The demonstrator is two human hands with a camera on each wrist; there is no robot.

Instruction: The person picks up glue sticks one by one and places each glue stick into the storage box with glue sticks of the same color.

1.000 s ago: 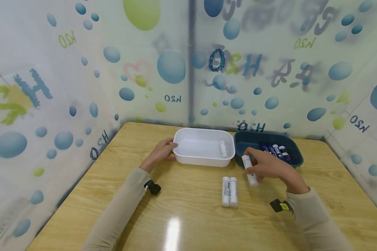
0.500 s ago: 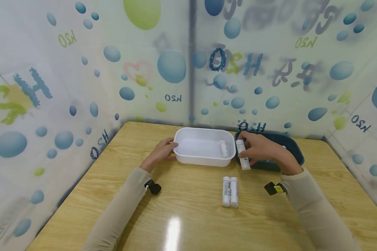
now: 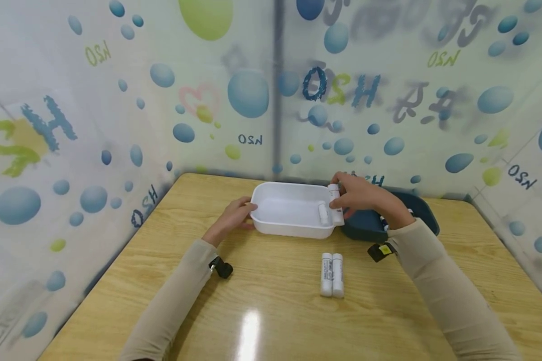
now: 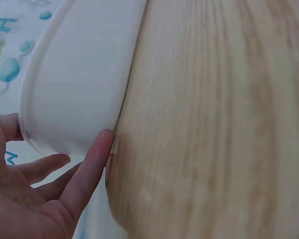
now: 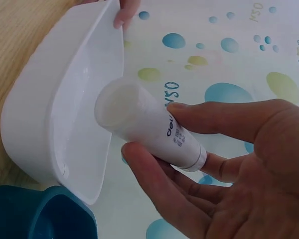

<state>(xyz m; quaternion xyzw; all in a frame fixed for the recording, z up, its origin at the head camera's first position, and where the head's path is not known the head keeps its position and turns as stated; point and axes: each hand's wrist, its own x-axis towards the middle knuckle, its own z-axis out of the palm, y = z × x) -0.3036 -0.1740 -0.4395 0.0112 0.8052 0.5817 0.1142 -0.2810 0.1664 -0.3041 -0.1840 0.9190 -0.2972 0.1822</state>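
In the head view the right hand [image 3: 359,194] pinches a white capped tube [image 3: 335,205] over the right end of the white tray [image 3: 293,229]. The right wrist view shows this tube [image 5: 149,124] between thumb and fingers, its wide end toward the tray [image 5: 35,94]. One white tube [image 3: 323,212] lies inside the tray at its right end. At the tray's left end, the left hand [image 3: 232,218] rests with the thumb on the rim and fingers against the outer wall; the left wrist view shows its fingertips touching the tray [image 4: 79,74].
A dark teal bin [image 3: 366,228] stands right of the tray, partly behind the right arm, with some items in it. Two white tubes [image 3: 326,275] lie side by side on the wooden table [image 3: 280,311] in front. A printed curtain [image 3: 208,150] hangs behind the table.
The right hand has carried its tube left and away from the body, from in front of the dark bin to the tray's right end. The left hand stays at the tray.
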